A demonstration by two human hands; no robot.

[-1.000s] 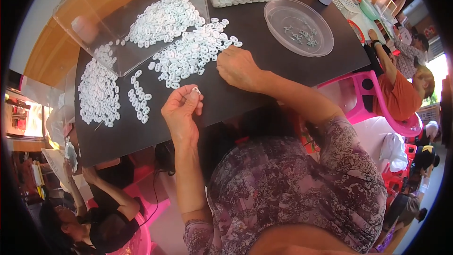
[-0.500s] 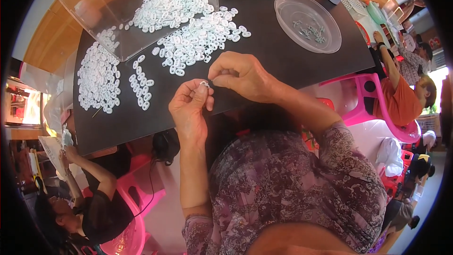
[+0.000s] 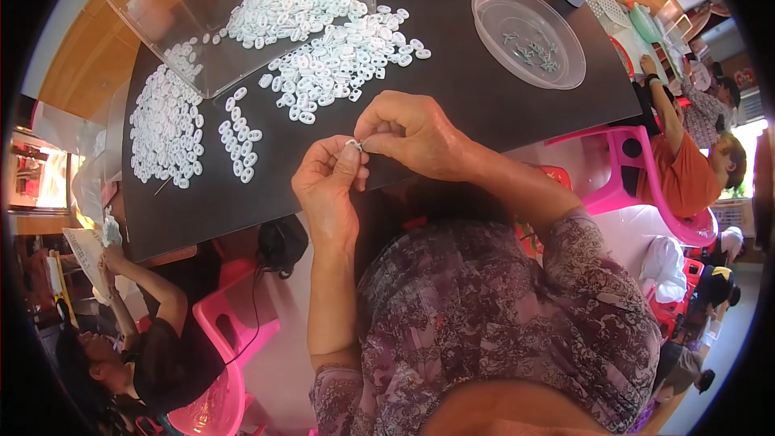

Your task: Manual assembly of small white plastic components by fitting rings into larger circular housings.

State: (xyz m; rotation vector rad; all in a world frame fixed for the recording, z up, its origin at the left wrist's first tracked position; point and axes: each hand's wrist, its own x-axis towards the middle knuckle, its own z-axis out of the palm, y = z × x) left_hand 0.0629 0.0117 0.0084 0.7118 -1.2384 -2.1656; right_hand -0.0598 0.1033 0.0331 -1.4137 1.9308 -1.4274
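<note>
My left hand and my right hand meet above the near edge of the black table. Between their fingertips they pinch one small white plastic piece; most of it is hidden by the fingers. Just beyond the hands lies a loose pile of white oval pieces. A short double row of the same pieces lies to the left, and a wide patch of them sits at the table's left end.
A clear round dish with several small metal parts stands at the back right. A clear box holds more white pieces at the back. Pink chairs and seated people surround the table on both sides.
My right hand left the pile of white pieces and came back to my left hand. Both hands now pinch the small piece together, nearer to my body.
</note>
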